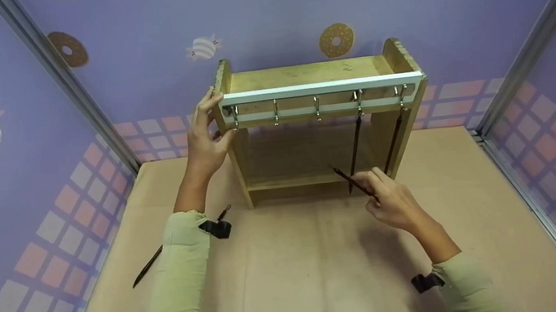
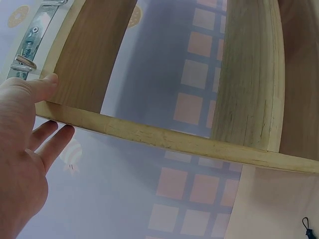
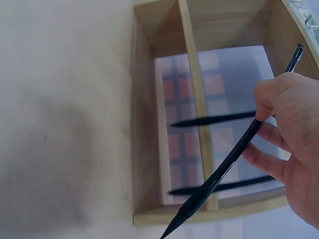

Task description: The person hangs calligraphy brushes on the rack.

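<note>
A wooden shelf (image 1: pixel 290 181) with a white front rail (image 1: pixel 322 88) stands on the table. Metal hooks (image 1: pixel 318 109) line that rail. My left hand (image 1: pixel 208 145) holds the shelf's upper left side; in the left wrist view, its thumb lies on the front edge and fingers on the outer face. In front of the shelf's lower right, my right hand (image 1: pixel 389 199) pinches a dark calligraphy brush (image 3: pixel 224 167), loop end up and left, pointed tip toward the lower right. Two similar brushes, one hanging brush (image 1: pixel 356 148) and another hanging brush (image 1: pixel 394 142), hang from the right-hand hooks.
On the table (image 1: pixel 289 277), a dark pointed brush end (image 1: pixel 147 267) shows left of my left sleeve, and a looped brush end (image 1: pixel 223 212) right of it. The sleeve hides whether they join. Patterned purple walls (image 1: pixel 275 18) with metal posts (image 1: pixel 67 84) enclose the table.
</note>
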### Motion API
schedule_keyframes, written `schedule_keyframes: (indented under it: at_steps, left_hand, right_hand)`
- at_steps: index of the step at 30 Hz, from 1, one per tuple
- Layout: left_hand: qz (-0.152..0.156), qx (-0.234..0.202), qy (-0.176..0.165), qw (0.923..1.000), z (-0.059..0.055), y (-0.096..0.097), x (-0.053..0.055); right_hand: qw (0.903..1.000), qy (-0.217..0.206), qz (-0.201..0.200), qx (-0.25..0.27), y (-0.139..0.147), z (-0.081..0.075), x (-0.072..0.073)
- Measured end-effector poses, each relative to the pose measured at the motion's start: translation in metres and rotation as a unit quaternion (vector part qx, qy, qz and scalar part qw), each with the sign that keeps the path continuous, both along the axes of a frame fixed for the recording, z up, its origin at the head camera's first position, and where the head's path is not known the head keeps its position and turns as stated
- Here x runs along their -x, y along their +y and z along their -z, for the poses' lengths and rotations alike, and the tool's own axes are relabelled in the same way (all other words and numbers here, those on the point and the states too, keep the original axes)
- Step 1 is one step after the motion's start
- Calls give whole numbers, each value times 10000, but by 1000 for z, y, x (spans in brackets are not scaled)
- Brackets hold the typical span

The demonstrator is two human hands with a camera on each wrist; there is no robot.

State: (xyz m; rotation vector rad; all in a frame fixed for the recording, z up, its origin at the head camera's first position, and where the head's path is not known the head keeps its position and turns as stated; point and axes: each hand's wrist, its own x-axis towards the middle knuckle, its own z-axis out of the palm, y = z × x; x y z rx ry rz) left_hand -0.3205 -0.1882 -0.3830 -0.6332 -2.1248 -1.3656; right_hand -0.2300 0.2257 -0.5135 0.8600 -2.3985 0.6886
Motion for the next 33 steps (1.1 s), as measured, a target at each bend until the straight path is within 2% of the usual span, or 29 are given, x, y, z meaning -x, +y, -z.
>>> schedule_keyframes:
  at_steps: [4,7,11,19,27,33]
  left_hand:
    - [6,-14,-39,10000,-1,0,-1]
    - [-6,51,-95,9999,-1,0,-2]
    - [-21,112,-151,9998,-2,1,-2]
    - [-32,20,-63,10000,0,0,-1]
    - [-36,31,7,10000,2,-1,0]
    - [-33,3,-54,10000,1,0,0]
  right_hand:
    - [9987,-93,-257,426,-11,0,3]
    - [9943,-316,-486,891,-17,-1,4]
    - [9855,-620,-738,1398,-24,-2,5]
    - [9631,-939,-1039,2298,-38,-13,7]
    - [9503,-1128,-1123,2677,-50,-28,7]
    - [9413,-1426,-995,2892,-56,-37,9]
